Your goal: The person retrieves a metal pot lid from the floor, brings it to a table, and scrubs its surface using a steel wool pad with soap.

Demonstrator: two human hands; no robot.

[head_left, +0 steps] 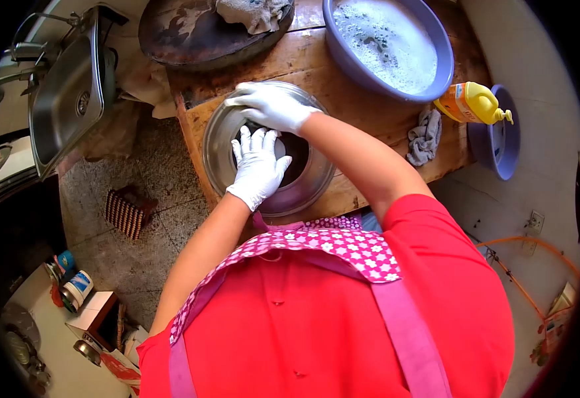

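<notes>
Both my hands wear white gloves and work at a round metal pot with a wide shiny rim and a dark inside, near the table's left edge. My left hand lies over the pot's opening, palm down, with its fingers spread. Beside its fingertips a greyish round patch shows; I cannot make out what it is. My right hand rests across the far part of the rim, its fingers stretched to the left and slightly apart. What lies under both palms is hidden.
The wooden table bears a purple basin of suds, a dark round board with a cloth, a grey rag and a yellow pump bottle. A smaller basin stands right. A steel sink is at left.
</notes>
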